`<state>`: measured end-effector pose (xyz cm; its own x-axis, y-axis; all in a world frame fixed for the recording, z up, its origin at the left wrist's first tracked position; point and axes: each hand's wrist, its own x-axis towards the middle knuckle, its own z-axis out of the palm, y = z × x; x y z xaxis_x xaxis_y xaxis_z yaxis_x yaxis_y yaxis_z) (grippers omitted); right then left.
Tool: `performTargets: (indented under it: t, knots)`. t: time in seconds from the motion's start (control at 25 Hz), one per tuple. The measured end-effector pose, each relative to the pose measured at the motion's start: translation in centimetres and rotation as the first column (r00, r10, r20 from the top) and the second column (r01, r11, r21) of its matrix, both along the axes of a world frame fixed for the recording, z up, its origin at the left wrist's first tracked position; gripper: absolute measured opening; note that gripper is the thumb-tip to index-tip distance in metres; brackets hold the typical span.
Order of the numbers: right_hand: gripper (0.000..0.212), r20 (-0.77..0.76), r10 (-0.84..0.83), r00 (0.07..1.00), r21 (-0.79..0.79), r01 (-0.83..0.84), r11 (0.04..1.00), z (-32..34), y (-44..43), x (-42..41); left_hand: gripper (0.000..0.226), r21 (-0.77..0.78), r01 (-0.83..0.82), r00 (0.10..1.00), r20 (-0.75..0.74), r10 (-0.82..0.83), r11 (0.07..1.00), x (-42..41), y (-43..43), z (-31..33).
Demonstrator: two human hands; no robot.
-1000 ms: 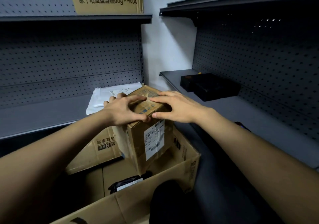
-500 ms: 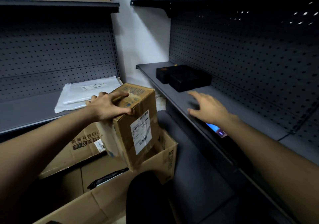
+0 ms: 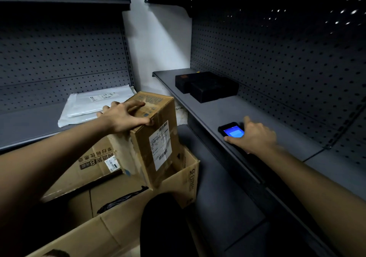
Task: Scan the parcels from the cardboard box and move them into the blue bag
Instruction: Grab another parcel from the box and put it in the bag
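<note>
Your left hand [image 3: 122,118] holds the parcel [image 3: 152,144] over the cardboard box [image 3: 190,177].
Its fingers clamp the top edge, the parcel hanging tilted below; your right hand [image 3: 255,138] curls round the lit scanner [image 3: 230,131] on the shelf [image 3: 217,110].

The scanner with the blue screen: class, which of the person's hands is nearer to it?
Right. The right hand holds the scanner on the shelf; the left hand grips the cardboard parcel, apart from it.
</note>
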<state>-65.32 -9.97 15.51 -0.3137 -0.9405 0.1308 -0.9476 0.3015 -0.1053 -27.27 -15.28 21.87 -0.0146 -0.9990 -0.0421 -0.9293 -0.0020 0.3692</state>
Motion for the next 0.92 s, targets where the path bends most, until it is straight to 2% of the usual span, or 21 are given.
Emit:
performTargets:
  t: [0.28,0.44,0.64,0.76,0.92]
  knots:
    - [0.071,-0.061,-0.048,0.997,0.0,0.049,0.999,-1.2,-0.2,1.1,0.107,0.004,0.007,1.0,0.007,-0.007,1.0,1.1,-1.0,1.3]
    - [0.06,0.069,-0.041,0.997,0.001,0.041,0.999,-0.8,-0.2,0.9,0.106,-0.004,-0.01,1.0,-0.017,0.01,1.0,1.4,-0.9,1.8]
    - [0.082,0.101,0.221,0.97,0.005,-0.222,0.975,1.3,0.5,0.6,0.105,-0.014,-0.019,0.997,-0.072,0.018,1.0,1.5,-0.7,2.2]
    - [0.06,0.101,0.381,0.919,0.077,-0.389,0.918,2.6,1.3,1.3,0.104,-0.008,-0.03,0.992,-0.126,0.028,1.0,1.5,-0.7,2.2]
    - [0.056,0.042,0.473,0.88,0.152,-0.474,0.867,2.9,2.0,3.0,0.105,-0.02,-0.03,0.989,-0.148,0.027,0.999,1.5,-0.8,2.4]
